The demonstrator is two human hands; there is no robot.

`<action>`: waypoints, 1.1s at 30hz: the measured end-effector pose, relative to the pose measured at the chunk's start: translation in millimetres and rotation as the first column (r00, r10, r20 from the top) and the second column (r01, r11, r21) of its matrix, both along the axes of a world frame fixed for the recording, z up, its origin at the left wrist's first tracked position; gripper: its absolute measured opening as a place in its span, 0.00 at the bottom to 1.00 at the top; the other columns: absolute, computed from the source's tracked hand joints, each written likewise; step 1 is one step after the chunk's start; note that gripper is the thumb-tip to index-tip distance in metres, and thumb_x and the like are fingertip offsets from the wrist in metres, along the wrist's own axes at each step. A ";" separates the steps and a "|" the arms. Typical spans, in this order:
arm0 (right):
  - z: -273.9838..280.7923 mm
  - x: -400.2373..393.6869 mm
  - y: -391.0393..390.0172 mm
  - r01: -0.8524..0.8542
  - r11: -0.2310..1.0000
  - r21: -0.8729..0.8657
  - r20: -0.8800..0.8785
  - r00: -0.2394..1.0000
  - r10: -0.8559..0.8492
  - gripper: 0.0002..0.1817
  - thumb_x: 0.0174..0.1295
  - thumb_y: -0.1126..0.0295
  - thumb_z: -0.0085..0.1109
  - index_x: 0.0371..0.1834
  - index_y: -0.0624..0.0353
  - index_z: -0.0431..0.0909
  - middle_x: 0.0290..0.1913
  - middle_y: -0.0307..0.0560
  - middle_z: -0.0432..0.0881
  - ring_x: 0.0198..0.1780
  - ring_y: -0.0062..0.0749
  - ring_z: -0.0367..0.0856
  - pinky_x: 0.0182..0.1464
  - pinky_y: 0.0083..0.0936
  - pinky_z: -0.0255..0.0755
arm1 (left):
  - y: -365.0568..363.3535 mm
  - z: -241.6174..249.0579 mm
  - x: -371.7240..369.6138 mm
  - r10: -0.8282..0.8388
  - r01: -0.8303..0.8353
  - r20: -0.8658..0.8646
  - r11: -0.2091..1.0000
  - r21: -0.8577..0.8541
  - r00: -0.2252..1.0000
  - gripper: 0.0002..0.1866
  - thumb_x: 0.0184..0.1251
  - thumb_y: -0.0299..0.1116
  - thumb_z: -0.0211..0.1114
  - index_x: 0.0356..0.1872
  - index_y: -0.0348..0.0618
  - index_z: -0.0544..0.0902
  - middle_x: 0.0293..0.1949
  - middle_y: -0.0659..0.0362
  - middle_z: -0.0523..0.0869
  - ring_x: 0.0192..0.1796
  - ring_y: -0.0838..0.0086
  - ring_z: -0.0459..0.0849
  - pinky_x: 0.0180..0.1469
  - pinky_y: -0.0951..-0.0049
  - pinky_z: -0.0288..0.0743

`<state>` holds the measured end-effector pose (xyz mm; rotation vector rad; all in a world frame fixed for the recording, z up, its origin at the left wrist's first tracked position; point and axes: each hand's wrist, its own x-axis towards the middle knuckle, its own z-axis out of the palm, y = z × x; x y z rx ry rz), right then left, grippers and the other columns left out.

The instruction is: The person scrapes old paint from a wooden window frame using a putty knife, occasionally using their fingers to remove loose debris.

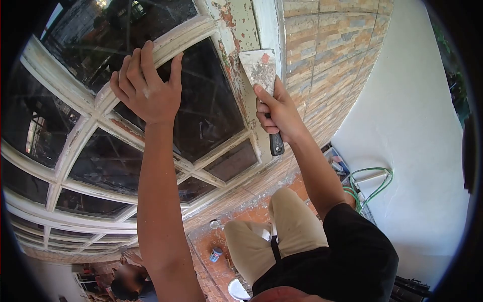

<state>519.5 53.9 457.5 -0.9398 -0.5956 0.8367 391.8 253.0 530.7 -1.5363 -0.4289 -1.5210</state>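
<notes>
My right hand [276, 113] is wrapped round the black handle of a paint scraper [261, 68], thumb near the base of its blade. The wide metal blade is speckled with old paint and points up along the window's side frame [246, 30], where the paint is flaking to reddish patches. My left hand [151, 88] rests with fingers spread over a white wooden bar [186, 35] of the paned window, beside a dark glass pane [206, 95].
Brick-patterned wall [322, 45] runs right of the window, meeting a white wall [397, 151]. A coiled green hose [372, 171] lies by the wall's foot. Paint flakes and a small can [215, 254] are on the tiled floor [198, 241]. Another person [131, 282] is at lower left.
</notes>
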 end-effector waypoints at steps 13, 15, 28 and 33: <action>5.8 9.2 -2.4 -0.046 0.999 0.013 0.017 0.999 0.046 0.16 0.73 0.64 0.53 0.60 0.45 0.61 0.20 0.30 0.58 0.12 0.12 0.53 0.11 0.13 0.42 | 5.9 -1.3 0.9 -0.007 0.007 0.012 1.000 0.022 1.000 0.29 0.61 0.65 0.64 0.54 0.56 0.82 0.46 0.64 0.80 0.53 0.68 0.77 0.61 0.56 0.66; 3.4 7.8 -6.5 -0.038 0.999 0.021 0.030 0.999 0.038 0.18 0.74 0.64 0.53 0.62 0.44 0.60 0.20 0.30 0.58 0.12 0.12 0.53 0.11 0.13 0.42 | 5.1 -2.9 -0.4 -0.014 0.014 -0.003 1.000 0.015 1.000 0.29 0.61 0.65 0.64 0.54 0.56 0.82 0.46 0.64 0.80 0.53 0.68 0.77 0.61 0.56 0.66; 0.9 6.1 -3.5 -0.001 1.000 0.016 0.113 0.994 -0.001 0.24 0.73 0.65 0.52 0.69 0.45 0.56 0.23 0.34 0.65 0.14 0.16 0.58 0.13 0.16 0.48 | 2.2 -1.3 0.3 -0.004 0.004 0.007 1.000 0.004 1.000 0.28 0.62 0.63 0.65 0.54 0.54 0.83 0.46 0.63 0.81 0.53 0.67 0.77 0.61 0.55 0.66; 14.6 14.9 2.0 0.006 0.999 0.039 0.207 0.978 -0.014 0.25 0.73 0.64 0.53 0.69 0.45 0.55 0.24 0.34 0.65 0.15 0.16 0.60 0.13 0.16 0.50 | 2.8 -2.7 0.5 -0.033 0.033 -0.004 0.999 0.008 0.999 0.28 0.63 0.64 0.64 0.54 0.55 0.83 0.46 0.63 0.81 0.54 0.67 0.77 0.61 0.54 0.65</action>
